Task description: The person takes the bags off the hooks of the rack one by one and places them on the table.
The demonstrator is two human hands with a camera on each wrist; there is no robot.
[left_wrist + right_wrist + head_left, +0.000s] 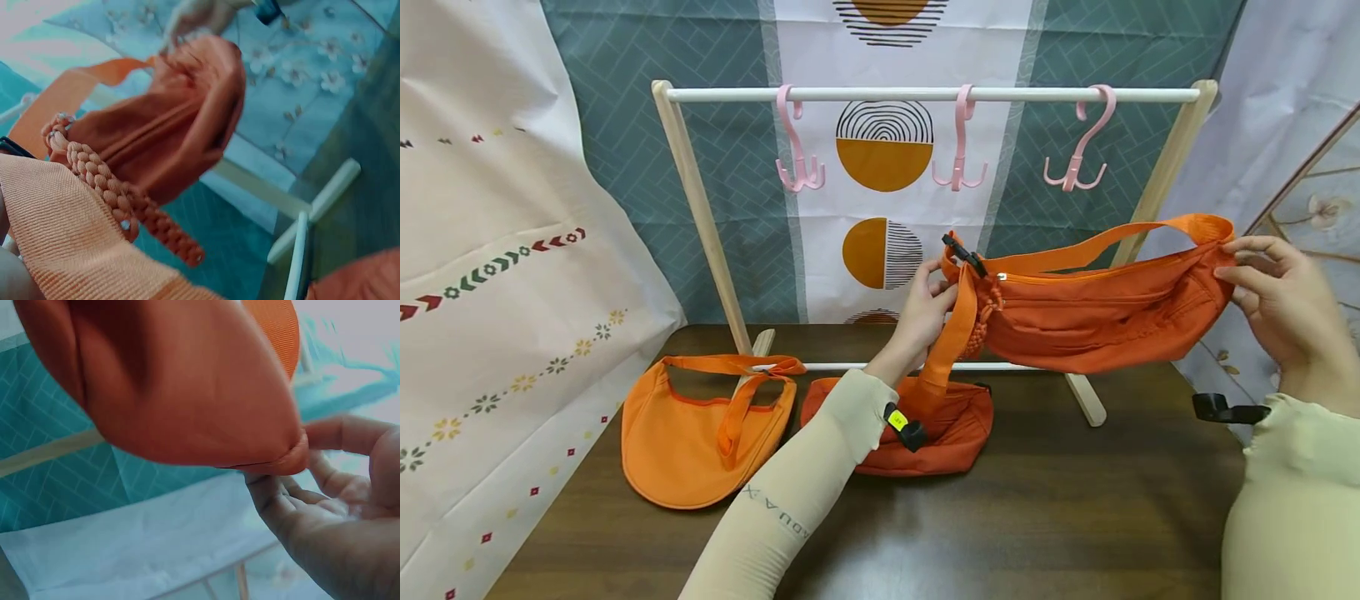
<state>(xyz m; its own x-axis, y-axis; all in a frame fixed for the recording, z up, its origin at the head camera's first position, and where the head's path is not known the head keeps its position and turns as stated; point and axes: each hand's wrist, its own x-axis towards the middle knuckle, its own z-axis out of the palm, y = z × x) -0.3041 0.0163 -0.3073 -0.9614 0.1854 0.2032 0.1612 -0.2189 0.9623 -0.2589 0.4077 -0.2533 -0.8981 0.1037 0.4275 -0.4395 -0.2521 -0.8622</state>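
A red-orange waist bag hangs lengthwise between both hands, above the table in the head view. My left hand grips its left end beside the black buckle; the orange webbing strap drops from there. At the opposite end, my right hand pinches the corner between thumb and fingers, seen closely in the right wrist view on the bag's fabric. A braided cord charm dangles near the left end in the left wrist view, where most of the left hand is out of frame.
Behind stands a wooden-sided rack with a white rail. Three pink hooks hang from it. On the brown table lie an orange shoulder bag at left and another red-orange bag, partly behind my left forearm.
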